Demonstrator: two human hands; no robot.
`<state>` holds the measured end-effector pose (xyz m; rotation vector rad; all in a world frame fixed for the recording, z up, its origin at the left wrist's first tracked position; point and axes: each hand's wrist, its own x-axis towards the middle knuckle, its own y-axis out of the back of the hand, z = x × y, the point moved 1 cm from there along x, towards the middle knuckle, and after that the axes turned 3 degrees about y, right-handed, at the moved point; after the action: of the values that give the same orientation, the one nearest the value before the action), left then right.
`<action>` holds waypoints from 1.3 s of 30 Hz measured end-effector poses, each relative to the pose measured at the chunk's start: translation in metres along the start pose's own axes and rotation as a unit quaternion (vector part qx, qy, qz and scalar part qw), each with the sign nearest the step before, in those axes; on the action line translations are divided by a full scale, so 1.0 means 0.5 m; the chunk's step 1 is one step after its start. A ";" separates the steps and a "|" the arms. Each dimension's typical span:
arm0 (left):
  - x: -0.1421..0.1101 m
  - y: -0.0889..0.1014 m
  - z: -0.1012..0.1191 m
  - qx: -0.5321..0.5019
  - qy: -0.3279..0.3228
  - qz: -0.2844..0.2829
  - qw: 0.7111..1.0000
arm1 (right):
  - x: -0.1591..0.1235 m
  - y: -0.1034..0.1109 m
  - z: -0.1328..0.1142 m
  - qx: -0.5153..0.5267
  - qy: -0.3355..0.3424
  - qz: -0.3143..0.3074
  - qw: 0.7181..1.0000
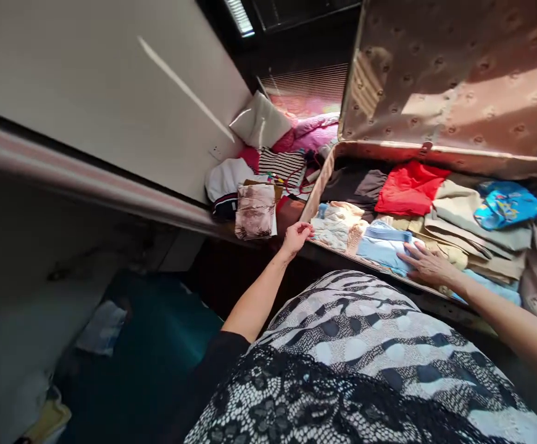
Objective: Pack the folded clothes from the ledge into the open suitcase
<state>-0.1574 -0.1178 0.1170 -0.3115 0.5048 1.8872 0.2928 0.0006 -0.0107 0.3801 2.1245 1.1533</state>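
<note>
A folded light-blue garment (382, 246) lies in the near side of an open suitcase (324, 179), close to the front rim and lit by sun. The right hand (428, 262) rests on its right end, palm down, fingers spread and loosely bent, not closed around anything. The left hand (297, 237) is at the near left corner of the suitcase, thumb and fingertips drawn together by the rim; whether they pinch anything, I cannot tell.

Just left of the light-blue garment sit crumpled cream-and-peach clothes (337, 225). Behind these is a dark garment (354, 185), with a folded red garment (410, 188) to its right. Further right, beige folded clothes (458, 206) are stacked in layers, and on them lies a bright blue printed item (509, 206), perhaps a pouch or a cap. The patterned lining of the raised lid (439, 80) stands behind.

Outside the suitcase, to its left, are a pinkish-brown patterned folded cloth (255, 211), a white garment (226, 179), a black-and-white striped cloth (280, 162) and a pale cushion (263, 123) leaning against pink fabric (317, 131). A black-and-white patterned skirt (356, 333) covers the person's lap.
</note>
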 end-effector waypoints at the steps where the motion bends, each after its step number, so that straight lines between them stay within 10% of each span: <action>1: 0.001 0.031 -0.001 0.006 -0.006 0.031 0.999 | 0.004 -0.009 0.010 0.012 0.004 0.004 1.000; 9: 0.030 0.241 -0.050 0.307 -0.008 0.281 0.909 | 0.039 0.052 -0.011 0.025 -0.064 0.057 0.996; 17: 0.069 0.363 -0.140 0.491 -0.099 0.086 0.861 | 0.121 0.172 -0.167 0.055 -0.043 0.081 0.994; 23: 0.096 0.447 -0.165 0.531 -0.140 0.047 0.835 | 0.174 0.192 -0.277 0.034 -0.034 0.047 0.998; 39: 0.118 0.473 -0.175 0.609 -0.157 -0.026 0.777 | 0.316 0.202 -0.427 0.068 0.014 0.080 0.994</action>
<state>-0.4013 -0.1841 0.0604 0.8301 1.3236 1.1678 0.0254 0.0098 0.0854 0.6103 2.2364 1.1115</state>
